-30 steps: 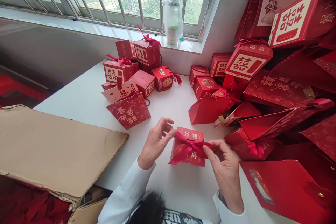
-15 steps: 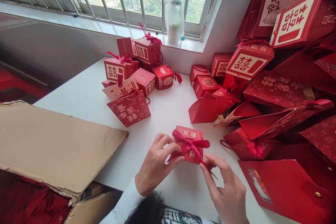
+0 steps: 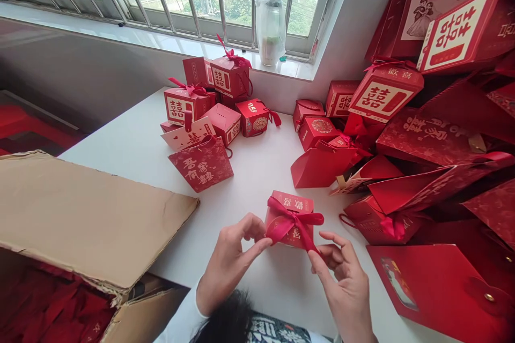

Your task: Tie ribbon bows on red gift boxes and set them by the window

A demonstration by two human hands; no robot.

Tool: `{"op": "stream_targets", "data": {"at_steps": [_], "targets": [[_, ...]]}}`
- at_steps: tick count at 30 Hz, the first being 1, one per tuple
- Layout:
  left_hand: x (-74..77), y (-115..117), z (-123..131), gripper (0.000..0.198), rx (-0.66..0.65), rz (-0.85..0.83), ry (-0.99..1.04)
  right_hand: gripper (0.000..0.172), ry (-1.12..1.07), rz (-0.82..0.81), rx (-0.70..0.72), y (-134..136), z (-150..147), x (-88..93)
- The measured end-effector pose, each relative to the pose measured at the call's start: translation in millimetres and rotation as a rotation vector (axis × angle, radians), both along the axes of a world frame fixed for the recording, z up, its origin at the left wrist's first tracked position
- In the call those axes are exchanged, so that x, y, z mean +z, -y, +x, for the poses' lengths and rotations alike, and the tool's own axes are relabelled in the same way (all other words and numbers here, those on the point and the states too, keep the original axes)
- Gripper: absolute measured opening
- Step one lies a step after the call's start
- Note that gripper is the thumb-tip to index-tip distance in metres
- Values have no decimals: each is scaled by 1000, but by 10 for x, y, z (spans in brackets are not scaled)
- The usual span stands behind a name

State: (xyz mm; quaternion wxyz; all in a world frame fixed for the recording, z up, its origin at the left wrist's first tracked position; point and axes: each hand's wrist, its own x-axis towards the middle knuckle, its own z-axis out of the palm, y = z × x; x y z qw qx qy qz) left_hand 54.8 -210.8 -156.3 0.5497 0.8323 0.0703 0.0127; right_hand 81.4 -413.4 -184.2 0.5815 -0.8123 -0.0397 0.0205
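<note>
Your right hand (image 3: 341, 281) hides one end of the ribbon (image 3: 295, 220). Your view cuts off the cardboard box (image 3: 92, 209) at left, the red pile (image 3: 422, 134) at right.

Both bare hands work low in view, fingertips turned in toward each other.
The left hand (image 3: 229, 260) sits at 7 o'clock, thumb and bent fingers pinched together, aimed at 2 o'clock; its forearm (image 3: 179, 327) runs down toward 7. The right hand (image 3: 344, 284), at 5 o'clock, points to 10, thumb pinching, index finger (image 3: 336, 238) raised slightly apart.
</note>
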Motion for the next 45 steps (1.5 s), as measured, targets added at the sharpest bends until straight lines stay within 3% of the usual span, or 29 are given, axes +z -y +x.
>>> {"op": "stream_targets", "data": {"at_steps": [3, 5, 10, 16, 20, 23, 26, 31, 39, 45], "targets": [[-34, -21, 7, 16, -23, -191, -33, 41, -275, 275, 31, -28, 0, 29], [-93, -39, 17, 15, -38, -313, -48, 46, -381, 346, -13, -68, -13, 58], [-188, -68, 47, 18, 10, -529, -89, 55, -437, 357, -110, -168, -67, 110], [-188, -94, 70, 19, -16, -696, -128, 62, -441, 242, 26, -69, -6, 25], [-188, -125, 75, 20, -37, -671, -174, 54, -344, 5, 149, 107, 125, 20], [-174, -147, 86, 22, -50, -578, -157, 47, -200, -150, 111, 209, 254, 86], [-159, -153, 125, 26, 30, -384, -72, 44, -82, -162, 55, 231, 395, 170], [-106, -91, 261, 25, 145, -101, 37, 41, -1, -115, 114, 95, 561, 280], [-131, 16, 468, 18, 163, -151, 44, 30, 137, -274, 221, -117, 676, 363], [-147, 17, 548, 21, 140, -191, 83, 25, 177, -305, 271, -152, 707, 355]]}}
